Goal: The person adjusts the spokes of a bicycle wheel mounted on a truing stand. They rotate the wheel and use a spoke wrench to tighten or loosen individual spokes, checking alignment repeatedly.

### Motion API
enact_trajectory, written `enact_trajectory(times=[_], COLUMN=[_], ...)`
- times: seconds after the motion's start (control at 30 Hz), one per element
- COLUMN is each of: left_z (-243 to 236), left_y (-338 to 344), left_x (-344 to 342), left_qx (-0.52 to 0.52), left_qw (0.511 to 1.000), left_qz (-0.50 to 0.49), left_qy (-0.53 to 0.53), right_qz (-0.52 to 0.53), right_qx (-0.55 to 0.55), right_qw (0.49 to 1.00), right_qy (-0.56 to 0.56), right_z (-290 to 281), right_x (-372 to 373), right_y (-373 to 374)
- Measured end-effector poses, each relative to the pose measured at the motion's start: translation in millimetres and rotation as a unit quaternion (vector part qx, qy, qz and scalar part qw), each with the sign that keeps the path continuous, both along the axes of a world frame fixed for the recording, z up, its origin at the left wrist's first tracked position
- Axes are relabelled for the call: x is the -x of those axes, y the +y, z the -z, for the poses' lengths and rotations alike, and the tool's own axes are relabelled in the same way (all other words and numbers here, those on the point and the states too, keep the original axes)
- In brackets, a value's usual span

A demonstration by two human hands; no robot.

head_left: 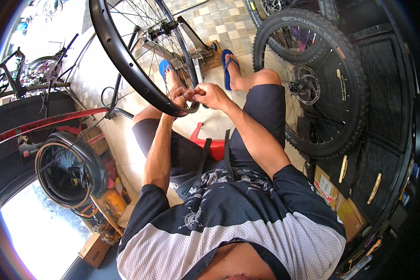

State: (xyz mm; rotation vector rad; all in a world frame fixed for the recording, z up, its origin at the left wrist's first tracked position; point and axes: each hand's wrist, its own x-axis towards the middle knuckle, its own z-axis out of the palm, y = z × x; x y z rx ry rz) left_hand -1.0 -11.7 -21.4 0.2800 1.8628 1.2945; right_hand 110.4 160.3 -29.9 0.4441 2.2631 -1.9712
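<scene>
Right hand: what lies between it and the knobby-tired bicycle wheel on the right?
In the head view, the person's right leg in dark shorts comes between the right hand and the knobby-tired bicycle wheel.

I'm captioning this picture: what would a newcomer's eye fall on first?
Probably the big black rim arcing down through the upper middle, with the left hand and right hand close together at its lower end. Next come the knobbly tyre at the right and the long red bar running in from the left edge.
</scene>
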Motion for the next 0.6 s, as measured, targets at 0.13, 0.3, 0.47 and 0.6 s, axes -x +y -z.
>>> enact_trajectory(times=[0.13, 0.3, 0.47, 0.6], left_z=[7.4, 17.2, 22.7, 12.5], left_y=[7.0, 4.9, 3.1, 2.0], left_x=[-8.1, -6.5, 5.4, 10.7], left_qx=[-0.025, 0.002, 0.026, -0.052], left_qw=[0.998, 0.994, 0.996, 0.989], left_qz=[-0.021, -0.022, -0.01, -0.134], left_qy=[0.059, 0.112, 0.081, -0.028], right_qz=[0.012, 0.007, 0.028, 0.095], right_qx=[-0.007, -0.007, 0.003, -0.066], right_qw=[1.0, 1.0, 1.0, 0.993], right_qy=[0.002, -0.028, 0.003, -0.02], right_z=[10.1, 19.8, 22.6, 22.4], right_x=[2.1, 5.6, 8.1, 9.8], right_y=[-2.3, -3.8, -3.6, 6.2])
